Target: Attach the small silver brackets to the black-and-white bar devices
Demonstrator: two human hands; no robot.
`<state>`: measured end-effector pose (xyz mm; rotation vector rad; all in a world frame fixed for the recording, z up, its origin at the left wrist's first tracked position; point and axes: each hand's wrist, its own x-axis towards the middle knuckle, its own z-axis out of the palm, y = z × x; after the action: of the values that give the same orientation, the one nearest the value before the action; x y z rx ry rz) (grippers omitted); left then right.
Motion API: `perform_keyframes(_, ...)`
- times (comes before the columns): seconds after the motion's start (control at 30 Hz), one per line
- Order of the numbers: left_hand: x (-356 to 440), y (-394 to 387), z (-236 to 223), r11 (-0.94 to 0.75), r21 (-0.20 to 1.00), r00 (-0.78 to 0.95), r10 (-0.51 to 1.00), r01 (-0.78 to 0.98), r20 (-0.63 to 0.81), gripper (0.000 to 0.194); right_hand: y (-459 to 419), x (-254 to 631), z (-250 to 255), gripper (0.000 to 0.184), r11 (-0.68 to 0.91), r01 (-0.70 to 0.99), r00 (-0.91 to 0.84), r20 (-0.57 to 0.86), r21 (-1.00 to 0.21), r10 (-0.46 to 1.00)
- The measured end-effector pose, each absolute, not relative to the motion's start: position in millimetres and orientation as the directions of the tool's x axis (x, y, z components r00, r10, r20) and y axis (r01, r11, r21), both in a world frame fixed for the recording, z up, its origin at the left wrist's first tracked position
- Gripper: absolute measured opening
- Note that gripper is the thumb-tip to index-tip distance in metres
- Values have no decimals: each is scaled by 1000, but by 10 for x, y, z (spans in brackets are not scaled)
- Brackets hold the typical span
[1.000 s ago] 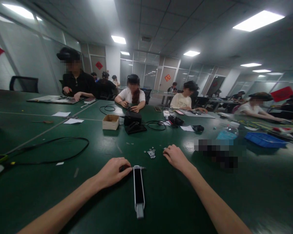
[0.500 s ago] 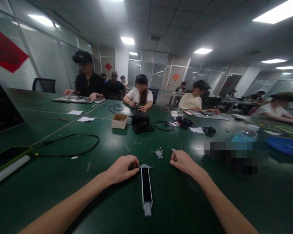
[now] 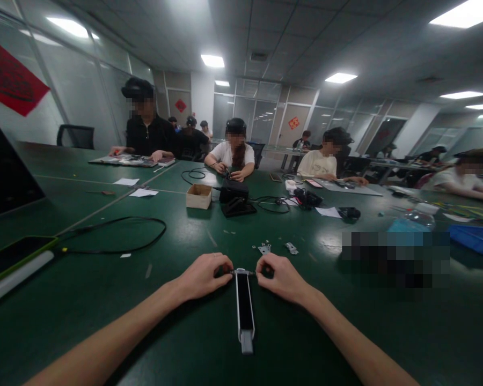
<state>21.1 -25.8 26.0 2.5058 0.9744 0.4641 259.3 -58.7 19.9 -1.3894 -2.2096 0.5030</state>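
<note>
Across a broad, dark green tabletop (image 3: 185, 346), you work with bare forearms reaching in from either side, your left hand (image 3: 204, 276) and right hand (image 3: 285, 279) curled into small rings, each thumb brought in against the fingertips. Between them, flat on the green surface, lies a long, narrow, white-rimmed body with a black inner strip (image 3: 245, 303), its far end level with your fingers and its grey, blocky tab (image 3: 247, 343) pointing toward you. Just beyond your right hand sit a flat, silver-grey metal plate (image 3: 264, 250), partly hidden by your fingers, and, a little to its right, a small, bent, silvery piece (image 3: 291, 248). A thin, metallic-looking rod (image 3: 250, 273) runs crosswise at the body's far end, one end in what appears to be a pinch of each hand. The step in hand looks like setting or turning that rod; the next move would seem to call for a steady, level grip and small, matched finger turns. Smallest of all, tiny pale bits (image 3: 254, 246) dot the table near the plate, too small to identify.
</note>
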Motion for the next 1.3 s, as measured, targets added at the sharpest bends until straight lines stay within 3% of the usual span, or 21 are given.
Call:
perform_keyframes(0.67,206,-239,227,-669,488,694,701,560,164,13,-563,2624,166,7,419,676,-384,197,-606,902)
perform_keyframes(1.0,207,-213,209,-685,492,707,684,538,179,17,-573,2576,173,5,604,656,-366,509,-453,779)
perform_keyframes(1.3,225,-170,106,-728,480,735,641,490,222,19,-653,2335,137,5,772,550,-497,618,-319,609)
